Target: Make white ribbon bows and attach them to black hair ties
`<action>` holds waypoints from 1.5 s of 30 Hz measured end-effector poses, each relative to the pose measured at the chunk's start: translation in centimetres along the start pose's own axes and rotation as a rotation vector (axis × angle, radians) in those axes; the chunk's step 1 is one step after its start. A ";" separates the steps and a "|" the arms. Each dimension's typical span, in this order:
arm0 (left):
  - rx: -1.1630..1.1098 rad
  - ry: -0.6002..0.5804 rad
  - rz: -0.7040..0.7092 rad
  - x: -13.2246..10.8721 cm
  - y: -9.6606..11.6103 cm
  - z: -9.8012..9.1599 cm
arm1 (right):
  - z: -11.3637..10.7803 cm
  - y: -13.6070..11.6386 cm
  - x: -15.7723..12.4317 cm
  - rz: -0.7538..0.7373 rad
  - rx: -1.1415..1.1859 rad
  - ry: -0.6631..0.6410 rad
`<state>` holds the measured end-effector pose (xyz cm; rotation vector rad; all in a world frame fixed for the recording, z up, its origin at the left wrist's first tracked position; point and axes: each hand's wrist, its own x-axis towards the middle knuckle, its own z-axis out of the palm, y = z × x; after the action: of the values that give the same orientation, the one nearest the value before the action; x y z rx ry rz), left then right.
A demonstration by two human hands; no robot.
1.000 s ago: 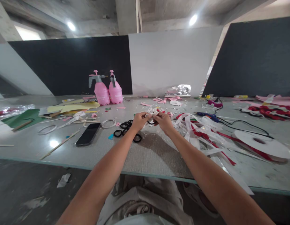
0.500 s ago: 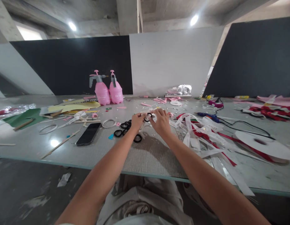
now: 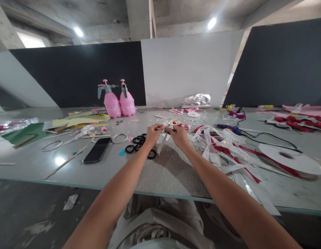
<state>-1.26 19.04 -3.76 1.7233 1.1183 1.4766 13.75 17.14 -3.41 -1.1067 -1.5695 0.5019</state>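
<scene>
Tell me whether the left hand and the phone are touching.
Apart. The head view shows tabletop and black rings between the left hand and phone.

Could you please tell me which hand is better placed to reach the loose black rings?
Probably the left hand: the black rings lie beside it, while the right hand is farther over, nearer the white ribbons.

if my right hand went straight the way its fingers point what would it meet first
Most likely the left hand: the right hand points inward at it, with little or no gap showing, though depth is unclear.
</scene>
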 end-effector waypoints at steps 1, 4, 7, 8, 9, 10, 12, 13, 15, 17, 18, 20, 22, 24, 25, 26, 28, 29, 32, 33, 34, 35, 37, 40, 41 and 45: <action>0.038 0.039 0.029 0.1 0.1 -0.1 | 0.1 0.0 0.1 0.036 0.032 0.005; 0.114 0.143 0.071 0.3 0.5 -0.6 | 0.2 0.3 0.2 0.129 0.193 0.003; 0.038 0.001 0.012 0.5 0.6 -0.9 | 0.4 0.5 0.3 0.190 0.352 -0.055; -0.001 -0.065 -0.018 0.5 0.5 -0.9 | 0.4 0.5 0.3 0.206 0.383 -0.081; -0.036 -0.110 -0.043 0.5 0.4 -0.8 | 0.5 0.5 0.3 0.223 0.407 -0.101; -0.066 -0.128 -0.059 0.5 0.3 -0.7 | 0.5 0.4 0.3 0.239 0.429 -0.115; -0.106 -0.106 -0.065 0.4 0.2 -0.5 | 0.5 0.4 0.3 0.257 0.464 -0.134; -0.115 -0.090 -0.059 0.3 0.2 -0.4 | 0.5 0.4 0.3 0.254 0.464 -0.138; -0.113 -0.073 -0.052 0.3 0.3 -0.3 | 0.4 0.4 0.3 0.230 0.420 -0.139; -0.095 -0.063 -0.058 0.2 0.4 -0.4 | 0.3 0.4 0.2 0.222 0.352 -0.138; -0.090 -0.059 -0.063 0.2 0.5 -0.4 | 0.3 0.4 0.2 0.230 0.327 -0.135; -0.100 -0.054 -0.073 0.2 0.5 -0.4 | 0.2 0.3 0.1 0.256 0.324 -0.139; -0.136 -0.054 -0.082 0.2 0.4 -0.4 | 0.2 0.1 0.1 0.269 0.354 -0.155; -0.169 -0.052 -0.084 0.3 0.2 -0.3 | 0.2 0.0 0.0 0.273 0.361 -0.167; -0.177 -0.049 -0.081 0.3 0.1 -0.3 | 0.2 0.0 0.0 0.280 0.352 -0.170; -0.178 -0.044 -0.076 0.3 0.1 -0.3 | 0.2 0.0 0.0 0.290 0.339 -0.170; -0.171 -0.029 -0.066 0.3 0.1 -0.3 | 0.3 0.1 0.0 0.309 0.325 -0.171; -0.169 -0.023 -0.066 0.3 0.1 -0.3 | 0.3 0.2 0.0 0.315 0.327 -0.172; -0.166 -0.046 -0.091 0.2 0.2 -0.4 | 0.3 0.1 0.0 0.323 0.336 -0.163; -0.159 -0.065 -0.100 0.2 0.2 -0.4 | 0.2 0.1 0.0 0.325 0.333 -0.158; -0.146 -0.080 -0.107 0.2 0.2 -0.4 | 0.1 0.0 0.0 0.325 0.329 -0.151; -0.131 -0.089 -0.110 0.2 0.1 -0.4 | 0.1 -0.1 0.0 0.324 0.324 -0.146; -0.102 -0.083 -0.101 0.2 0.0 -0.4 | 0.0 -0.3 0.0 0.320 0.318 -0.145; -0.076 -0.070 -0.081 0.3 -0.1 -0.4 | 0.0 -0.2 -0.1 0.327 0.287 -0.154; -0.066 -0.077 -0.078 0.3 -0.2 -0.4 | 0.0 -0.1 -0.1 0.332 0.263 -0.157; -0.009 -0.119 -0.141 0.0 -0.4 -0.5 | -0.5 0.6 0.3 0.308 0.124 -0.122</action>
<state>-1.80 19.23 -4.02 1.6671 1.1432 1.2760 14.43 17.59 -3.52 -1.2472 -1.4561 0.8757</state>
